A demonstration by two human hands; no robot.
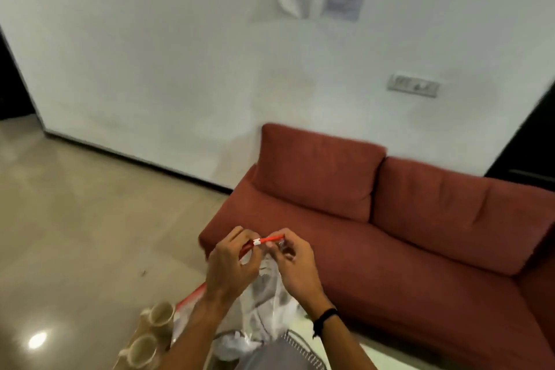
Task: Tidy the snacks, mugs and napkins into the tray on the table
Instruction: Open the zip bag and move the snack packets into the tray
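Both hands are raised in front of me and pinch the red zip strip of a clear plastic bag (pixel 265 285), which hangs down between them. My left hand (pixel 232 264) grips the strip's left end, my right hand (pixel 292 258) its right end. Whatever is inside the bag is blurred. Two beige mugs (pixel 160 314) (pixel 141 350) stand at the lower left. A second clear bag with a red strip (pixel 192 300) lies behind my left forearm. Crumpled white napkins or plastic (pixel 231 345) lie below the bag. No tray can be made out.
A red sofa (pixel 405 234) stands directly ahead and to the right, against a white wall. A grey striped cloth or basket edge (pixel 295 351) shows at the bottom. Beige polished floor (pixel 90 219) spreads to the left. The table's pale edge (pixel 390 351) runs along the bottom right.
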